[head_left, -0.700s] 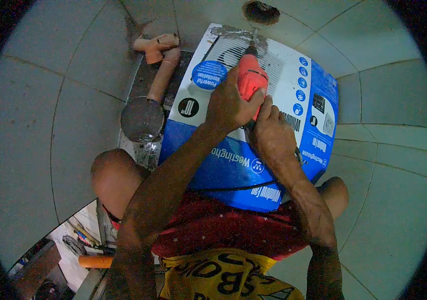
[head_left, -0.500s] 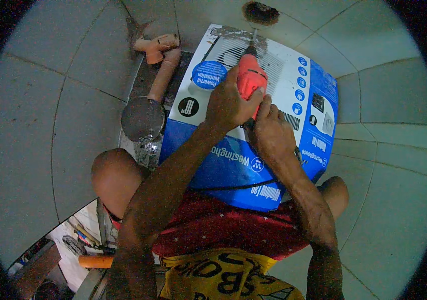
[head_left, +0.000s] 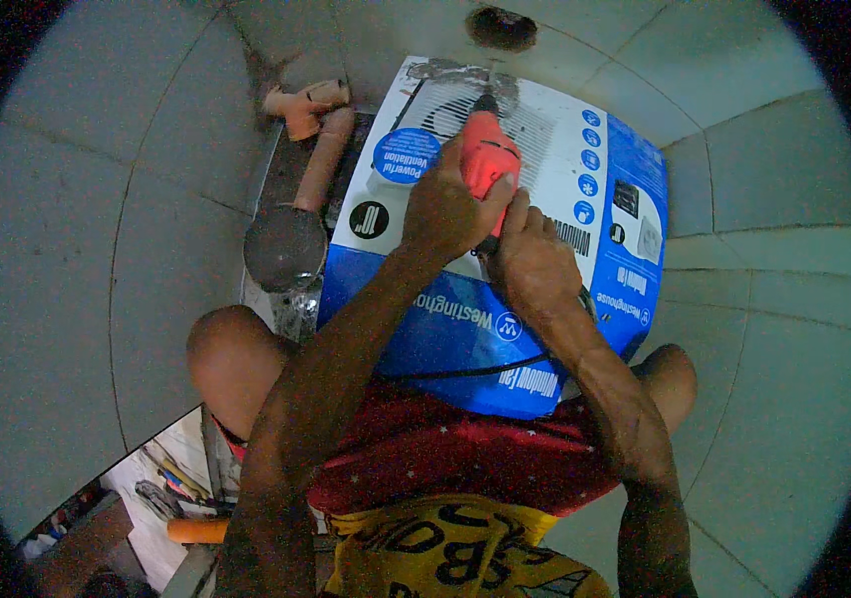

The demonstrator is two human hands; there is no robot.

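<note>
The red plastic-bodied power drill (head_left: pixel 490 154) is located at upper centre of the frame, above the white-and-blue cardboard carton (head_left: pixel 371 284). Its black chuck (head_left: pixel 485 104) and thin metallic bit (head_left: pixel 492 75) point toward the top edge. Whether the bit tip touches the tiled wall beyond cannot be told. A dark, rough-edged round hole (head_left: pixel 501 28) in that wall lies just above the tip.

Hand state: the fingers of the bare left hand (head_left: pixel 442 207) are clamped around the drill body from the left. The fingers of the bare right hand (head_left: pixel 537 261) are closed at the rear end, apparently on the handle; that part is mostly covered, and the trigger cannot be seen.

Handling: the drill is judged rigid and moderately heavy, with a smooth shell that may slip in a wet or dusty palm. Take hold at the rear handle and support the body; keep fingers off the chuck and bit. Keep the black flexible cord (head_left: pixel 475 375), at lower centre, free of snags.

Markings: the carton carries large upside-down product lettering, a round blue badge (head_left: pixel 407 155), a round black badge (head_left: pixel 369 219), a column of small blue icons and, on its right face, product pictures. The yellow fabric shirt (head_left: pixel 416 560) at the bottom bears dark lettering. No writing is legible on the drill.
</note>
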